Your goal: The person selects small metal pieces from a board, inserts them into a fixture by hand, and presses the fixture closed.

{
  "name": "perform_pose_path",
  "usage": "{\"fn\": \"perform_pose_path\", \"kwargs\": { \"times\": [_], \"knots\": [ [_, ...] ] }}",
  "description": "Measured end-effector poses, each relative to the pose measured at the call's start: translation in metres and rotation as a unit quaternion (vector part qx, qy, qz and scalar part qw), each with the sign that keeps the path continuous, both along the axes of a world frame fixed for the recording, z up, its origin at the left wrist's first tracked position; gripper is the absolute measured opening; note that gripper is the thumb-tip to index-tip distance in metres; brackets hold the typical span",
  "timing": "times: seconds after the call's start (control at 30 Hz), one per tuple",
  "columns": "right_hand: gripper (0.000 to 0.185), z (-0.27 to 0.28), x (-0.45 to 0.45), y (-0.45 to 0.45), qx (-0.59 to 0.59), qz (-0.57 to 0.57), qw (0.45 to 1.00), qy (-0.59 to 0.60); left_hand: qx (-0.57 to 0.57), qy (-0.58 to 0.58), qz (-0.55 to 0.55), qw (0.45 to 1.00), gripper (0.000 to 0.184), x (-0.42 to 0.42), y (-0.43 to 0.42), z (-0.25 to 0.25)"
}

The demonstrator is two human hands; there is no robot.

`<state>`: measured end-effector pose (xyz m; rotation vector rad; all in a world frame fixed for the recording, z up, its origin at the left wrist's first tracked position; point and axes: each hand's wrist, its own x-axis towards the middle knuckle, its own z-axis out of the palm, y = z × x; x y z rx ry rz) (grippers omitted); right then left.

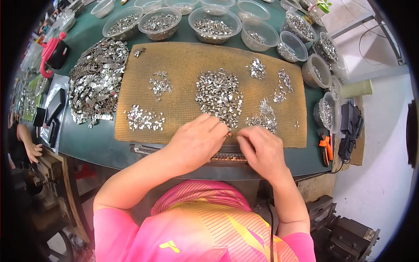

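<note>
My left hand point(198, 139) is at the front edge of the brown textured mat point(179, 56), its fingers pinched together. A tiny piece shows by its fingertips, too small to make out. Close beside it, my right hand point(264, 150) has its thumb and fingers curled together; what they hold, if anything, is hidden. Just beyond both hands lies a central pile of small shiny metal pieces point(218, 94). A heap of thin metal pieces point(263, 117) is right behind my right hand. Below the hands runs a long metal strip holder point(229, 158) with a row of small parts, partly covered by my hands.
Smaller metal piles point(145, 118) dot the mat. To its left rises a big heap of metal links point(98, 81). Clear plastic bowls point(214, 27) of parts line the back and right. Orange-handled pliers point(325, 148) lie right. Another person's hand point(33, 151) is far left.
</note>
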<state>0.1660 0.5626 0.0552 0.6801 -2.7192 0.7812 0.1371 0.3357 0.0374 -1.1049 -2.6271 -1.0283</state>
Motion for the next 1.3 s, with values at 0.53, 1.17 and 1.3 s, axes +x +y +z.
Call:
{"fn": "perform_pose_path", "kwargs": {
  "times": [0.53,1.17,1.3],
  "knots": [
    [0.014,-0.005,0.018,-0.009,0.008,-0.011,1.0,-0.001,0.076,-0.09,0.047,0.992,0.013,0.022,-0.039,0.008],
    [0.017,-0.006,0.011,-0.01,-0.019,0.021,1.0,-0.012,0.079,-0.09,-0.001,0.993,0.013,0.032,-0.021,0.006],
    [0.022,0.001,0.024,-0.022,-0.033,0.086,0.995,-0.031,0.081,-0.088,0.031,0.992,0.012,0.03,-0.036,0.009]
  ]
}}
